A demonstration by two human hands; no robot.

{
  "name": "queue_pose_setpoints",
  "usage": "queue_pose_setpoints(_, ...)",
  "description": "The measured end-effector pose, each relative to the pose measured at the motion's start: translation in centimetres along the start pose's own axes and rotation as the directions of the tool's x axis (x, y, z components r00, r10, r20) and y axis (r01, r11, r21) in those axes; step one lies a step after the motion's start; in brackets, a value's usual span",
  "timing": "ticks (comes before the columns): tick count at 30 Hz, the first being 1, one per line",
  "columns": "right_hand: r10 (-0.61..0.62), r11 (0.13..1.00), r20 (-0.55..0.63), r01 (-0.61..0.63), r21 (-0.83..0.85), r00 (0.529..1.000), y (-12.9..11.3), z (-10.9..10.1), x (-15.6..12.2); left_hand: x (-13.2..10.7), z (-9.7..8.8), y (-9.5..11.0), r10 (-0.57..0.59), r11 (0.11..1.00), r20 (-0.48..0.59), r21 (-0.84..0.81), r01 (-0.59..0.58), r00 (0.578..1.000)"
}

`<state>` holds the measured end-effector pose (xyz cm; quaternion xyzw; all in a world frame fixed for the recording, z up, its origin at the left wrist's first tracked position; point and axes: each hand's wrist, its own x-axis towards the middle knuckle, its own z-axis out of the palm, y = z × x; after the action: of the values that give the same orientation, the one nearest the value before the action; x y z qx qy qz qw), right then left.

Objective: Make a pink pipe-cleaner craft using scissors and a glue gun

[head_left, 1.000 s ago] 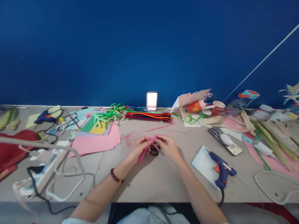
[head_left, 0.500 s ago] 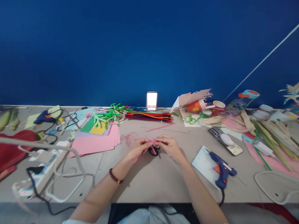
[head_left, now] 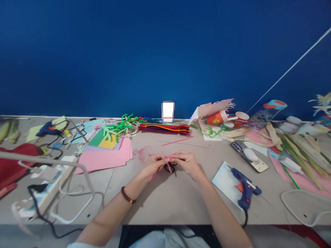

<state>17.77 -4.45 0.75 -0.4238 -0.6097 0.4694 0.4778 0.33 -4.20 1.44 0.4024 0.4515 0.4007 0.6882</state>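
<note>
My left hand (head_left: 153, 165) and my right hand (head_left: 186, 161) meet over the middle of the table, both pinched on a bundle of thin pink paper strips (head_left: 167, 161). The strips cross between my fingertips and stick out up and down. Black scissors (head_left: 169, 168) lie on the table just under the strips, partly hidden by my fingers. A dark bead bracelet (head_left: 127, 195) sits on my left wrist.
A blue glue gun (head_left: 245, 186) rests on a white card at the right. A phone (head_left: 249, 155) lies beyond it. Pink and coloured paper sheets (head_left: 105, 153) lie at the left, pipe cleaners (head_left: 164, 128) at the back. Cables and a power strip (head_left: 45, 193) lie front left.
My hands drew closer together and the pink strips went from hanging down-left to being pinched more tightly between both fingertips. Nothing else on the table moved.
</note>
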Motion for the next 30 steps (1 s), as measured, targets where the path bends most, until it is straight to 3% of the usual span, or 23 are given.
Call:
queue_pose_setpoints(5, 0.039, 0.998, 0.004, -0.039, 0.056, 0.999, -0.3, 0.1, 0.0, -0.1, 0.1, 0.2, -0.01, 0.999, 0.031, -0.053, 0.012, 0.999)
queue_pose_setpoints(10, 0.164, 0.966, -0.019, -0.157, 0.206, 0.986, -0.3, 0.3, 0.1, -0.1, 0.3, 0.6, -0.036, 0.98, 0.065, -0.192, 0.048, 0.997)
queue_pose_setpoints(21, 0.265, 0.934, -0.053, -0.243, 0.261, 0.963, 0.2, 0.6, 0.1, 0.2, 0.1, 0.9, -0.144, 0.93, -0.059, -0.35, 0.115, 0.988)
queue_pose_setpoints(26, 0.171, 0.978, -0.121, -0.154, 0.138, 0.978, 0.0, 1.0, 0.0, 0.4, 0.0, 0.6, -0.05, 0.972, -0.117, -0.233, 0.022, 0.992)
queue_pose_setpoints(30, 0.0, 0.999, -0.121, -0.005, -0.04, 0.993, -0.7, 1.0, -0.2, 0.0, 0.3, 0.6, 0.16, 0.983, -0.193, -0.061, -0.175, 0.968)
